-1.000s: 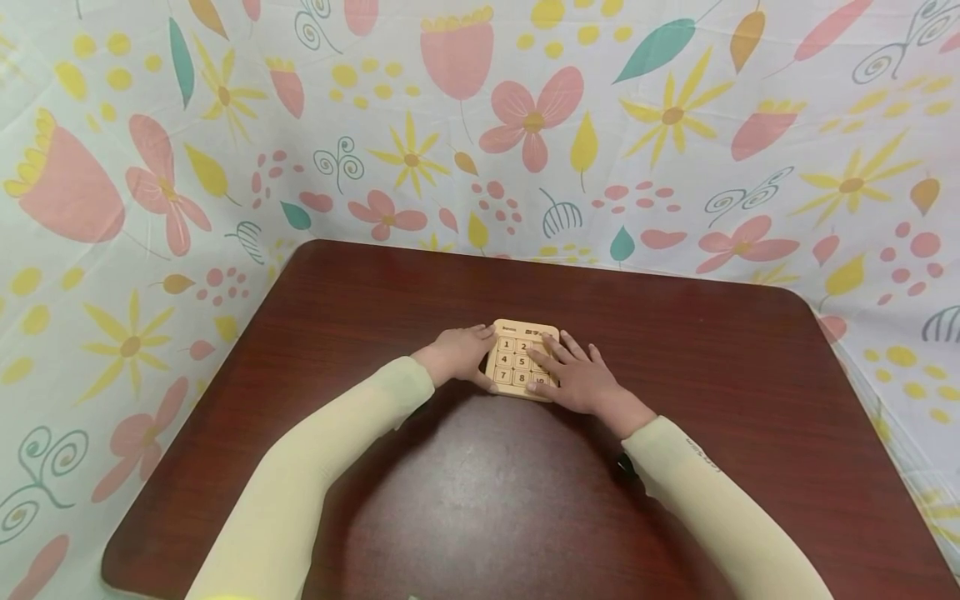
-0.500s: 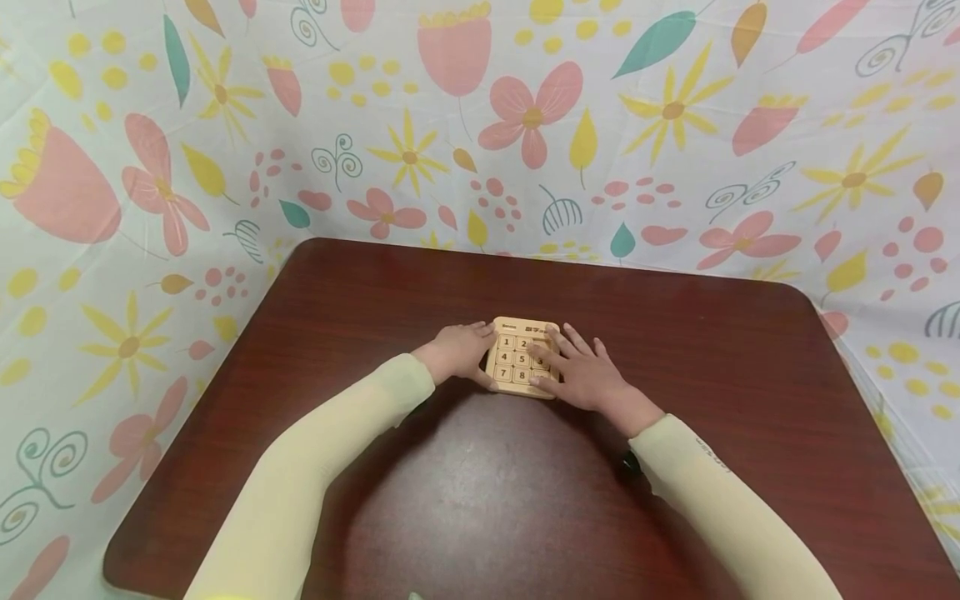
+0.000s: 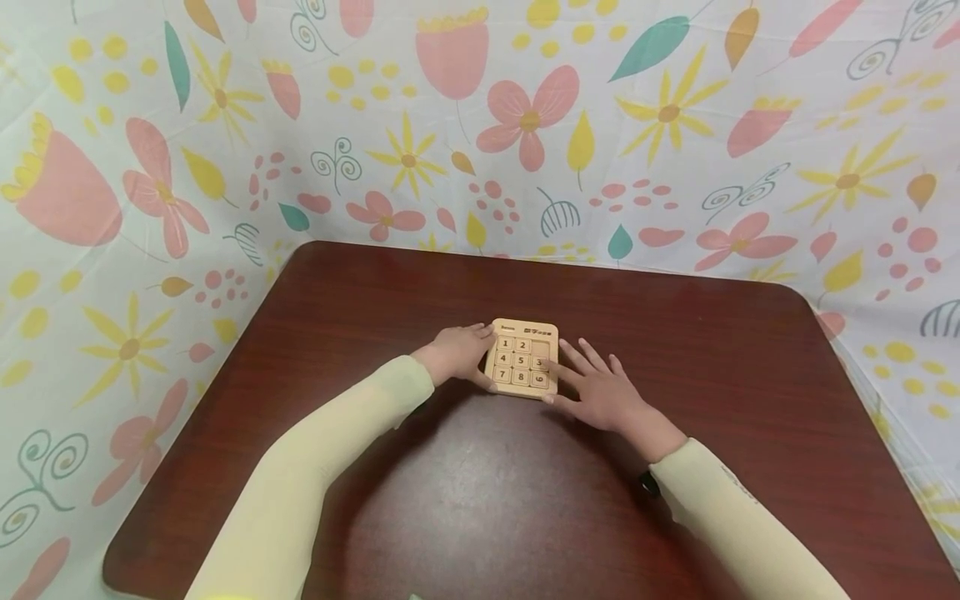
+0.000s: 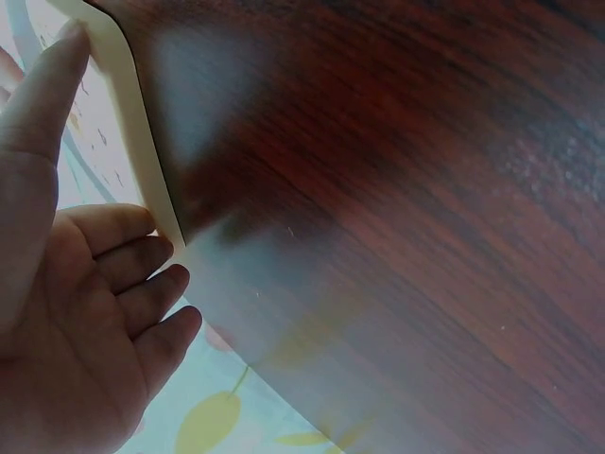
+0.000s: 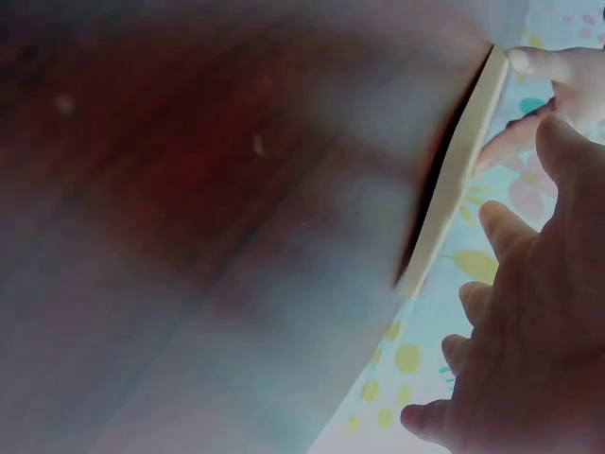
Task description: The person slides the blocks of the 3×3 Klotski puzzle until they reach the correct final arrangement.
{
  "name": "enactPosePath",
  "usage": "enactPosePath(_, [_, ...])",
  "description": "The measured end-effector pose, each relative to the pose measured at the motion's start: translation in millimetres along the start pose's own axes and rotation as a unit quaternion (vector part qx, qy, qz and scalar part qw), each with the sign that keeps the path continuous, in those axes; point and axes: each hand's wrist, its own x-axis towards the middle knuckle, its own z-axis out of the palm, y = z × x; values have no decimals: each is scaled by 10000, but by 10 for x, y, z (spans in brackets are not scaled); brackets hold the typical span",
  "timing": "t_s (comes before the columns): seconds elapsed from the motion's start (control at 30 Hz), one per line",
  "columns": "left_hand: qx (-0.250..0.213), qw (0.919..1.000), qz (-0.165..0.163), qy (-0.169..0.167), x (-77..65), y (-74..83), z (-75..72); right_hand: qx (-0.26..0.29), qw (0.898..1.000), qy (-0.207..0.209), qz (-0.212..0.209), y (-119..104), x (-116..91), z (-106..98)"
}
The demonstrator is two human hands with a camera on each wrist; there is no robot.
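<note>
A wooden number slide puzzle (image 3: 512,327) lies flat on the table, tiles 1 and 2 along its top row and the top right slot bare. Its middle row reads 4, 5, 3; below are 7, 8 and a sideways-looking 6 or 9. My left hand (image 3: 459,354) holds the puzzle's left side between thumb and fingers, the thumb at the lower corner. With fingers spread, my right hand (image 3: 603,398) has its index fingertip at the 3 tile (image 3: 537,362) and its thumb near the lower right corner. In the right wrist view, the puzzle's pale edge (image 5: 458,161) shows past the fingers.
The dark red-brown table (image 3: 675,333) has rounded corners and a glossy patch near its front. Behind it and on the left hangs a white cloth (image 3: 420,75) printed with flowers and leaves. Pale sleeves cover both forearms.
My right hand has drawn back to the right and toward me, uncovering the puzzle's right column and the bare top right slot. The left hand keeps its place.
</note>
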Motion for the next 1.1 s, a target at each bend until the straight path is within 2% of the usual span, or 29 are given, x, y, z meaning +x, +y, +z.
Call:
enactPosePath(0.3, [-48,10000,9,37,-14,-1,-4,59,9999,-112,106,-31,-45,21])
enactPosePath(1.1, [-49,10000,-29,18,-13,3,-7,-27,9995,-206,241,-40,10,50])
